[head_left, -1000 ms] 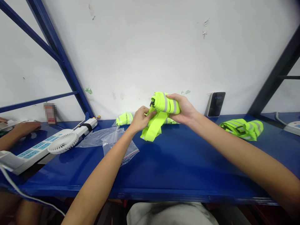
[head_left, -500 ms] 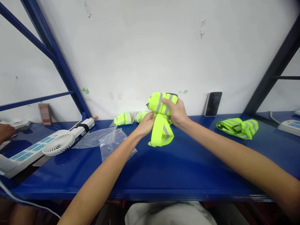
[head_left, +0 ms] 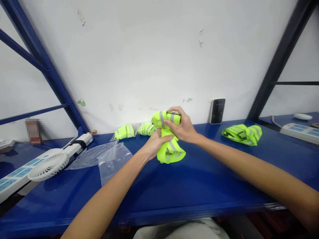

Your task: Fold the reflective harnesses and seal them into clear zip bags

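Note:
Above the blue table, both my hands hold a neon-yellow reflective vest point(head_left: 171, 155) with grey stripes, partly rolled up. My right hand point(head_left: 183, 125) wraps round the rolled upper part, thumb in front and fingers behind. The loose lower part is pinched in my left hand point(head_left: 156, 143), its thumb lying over the fabric; a folded loop hangs below. Behind my left hand lie two rolled yellow bundles, a left bundle point(head_left: 124, 131) in clear plastic and a right bundle point(head_left: 147, 128). Another folded yellow vest point(head_left: 243, 134) rests on the table at the right.
Clear plastic bags point(head_left: 113, 161) lie flat left of my left arm. Further left are a white fan point(head_left: 50, 166) and a power strip point(head_left: 15, 174). A dark-screened device point(head_left: 217, 111) leans on the wall. Blue shelf posts point(head_left: 47, 66) frame the table point(head_left: 199, 189).
The vest in my hands has come down slightly and my right hand now wraps over its roll. My left thumb has moved onto the hanging part. The camera view has shifted to the right.

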`<state>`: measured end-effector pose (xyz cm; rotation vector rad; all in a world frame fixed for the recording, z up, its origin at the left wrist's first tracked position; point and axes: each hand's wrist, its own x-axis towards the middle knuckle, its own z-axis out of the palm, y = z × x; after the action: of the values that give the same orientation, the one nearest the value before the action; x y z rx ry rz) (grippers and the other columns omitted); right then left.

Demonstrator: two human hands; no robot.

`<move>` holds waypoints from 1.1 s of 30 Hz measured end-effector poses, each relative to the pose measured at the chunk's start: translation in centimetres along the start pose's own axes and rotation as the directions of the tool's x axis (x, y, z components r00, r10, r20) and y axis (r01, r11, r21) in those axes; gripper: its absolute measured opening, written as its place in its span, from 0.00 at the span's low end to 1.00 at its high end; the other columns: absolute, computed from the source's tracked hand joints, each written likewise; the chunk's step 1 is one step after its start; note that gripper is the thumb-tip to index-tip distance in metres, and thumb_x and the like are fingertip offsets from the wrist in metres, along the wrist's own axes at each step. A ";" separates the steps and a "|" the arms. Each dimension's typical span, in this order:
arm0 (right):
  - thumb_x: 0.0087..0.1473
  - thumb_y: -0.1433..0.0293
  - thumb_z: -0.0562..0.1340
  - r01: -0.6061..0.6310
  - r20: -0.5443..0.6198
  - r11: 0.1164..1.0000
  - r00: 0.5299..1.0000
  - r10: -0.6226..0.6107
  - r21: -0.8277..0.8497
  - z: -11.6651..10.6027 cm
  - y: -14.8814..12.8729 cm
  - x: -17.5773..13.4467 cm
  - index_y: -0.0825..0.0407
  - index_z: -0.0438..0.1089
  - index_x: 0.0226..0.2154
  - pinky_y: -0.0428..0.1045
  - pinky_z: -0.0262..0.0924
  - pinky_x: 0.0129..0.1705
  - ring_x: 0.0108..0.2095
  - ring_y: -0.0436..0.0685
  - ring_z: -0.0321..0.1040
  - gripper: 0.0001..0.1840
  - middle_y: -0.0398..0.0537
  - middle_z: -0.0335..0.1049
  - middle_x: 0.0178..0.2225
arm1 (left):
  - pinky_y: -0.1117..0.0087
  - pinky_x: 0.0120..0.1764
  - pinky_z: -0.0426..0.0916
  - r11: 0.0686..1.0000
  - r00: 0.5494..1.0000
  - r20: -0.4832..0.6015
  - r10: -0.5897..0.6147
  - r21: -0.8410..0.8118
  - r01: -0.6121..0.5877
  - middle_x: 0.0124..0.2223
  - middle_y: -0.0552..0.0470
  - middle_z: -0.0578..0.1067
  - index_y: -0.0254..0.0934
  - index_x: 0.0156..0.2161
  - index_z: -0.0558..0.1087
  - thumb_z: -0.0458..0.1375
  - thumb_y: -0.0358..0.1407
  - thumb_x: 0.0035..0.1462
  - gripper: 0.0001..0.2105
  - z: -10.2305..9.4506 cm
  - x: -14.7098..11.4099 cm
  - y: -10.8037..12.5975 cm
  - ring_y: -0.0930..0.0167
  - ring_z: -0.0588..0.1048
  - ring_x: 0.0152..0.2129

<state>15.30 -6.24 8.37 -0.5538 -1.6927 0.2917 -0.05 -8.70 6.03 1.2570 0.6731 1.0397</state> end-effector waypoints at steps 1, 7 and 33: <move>0.55 0.65 0.67 0.040 0.084 0.999 0.996 -0.039 -0.007 -0.3 0.0 -0.3 0.47 0.67 0.52 0.53 0.65 0.51 0.49 0.60 0.71 0.22 0.48 0.73 0.50 | 0.65 0.40 0.72 1.000 1.000 0.012 -0.021 0.007 0.021 0.36 0.50 0.79 0.34 0.45 0.71 0.70 0.33 0.46 0.21 0.1 -0.2 0.0 0.68 0.79 0.31; 0.61 0.69 0.61 0.306 0.425 0.952 0.866 -0.265 -0.030 -2.1 0.1 -1.3 0.43 0.66 0.60 0.59 0.65 0.60 0.59 0.61 0.68 0.24 0.48 0.71 0.58 | 0.68 0.35 0.71 0.999 0.999 -0.015 -0.048 0.012 0.048 0.31 0.52 0.77 0.33 0.39 0.73 0.67 0.25 0.41 0.16 0.1 -0.6 0.3 0.70 0.77 0.27; 0.64 0.79 0.52 0.585 0.724 0.800 0.609 -0.325 -0.133 -6.9 2.1 -6.1 0.47 0.48 0.70 0.63 0.58 0.65 0.70 0.62 0.45 0.35 0.56 0.58 0.67 | 0.76 0.22 0.66 0.968 0.972 -0.017 -0.235 -0.093 0.233 0.24 0.58 0.73 0.36 0.39 0.68 0.65 0.25 0.35 0.21 0.5 -1.7 -3.1 0.76 0.71 0.17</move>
<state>23.10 -8.35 3.48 -0.2362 -2.5714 -0.2596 0.48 -10.37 2.96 1.0583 0.7674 0.8833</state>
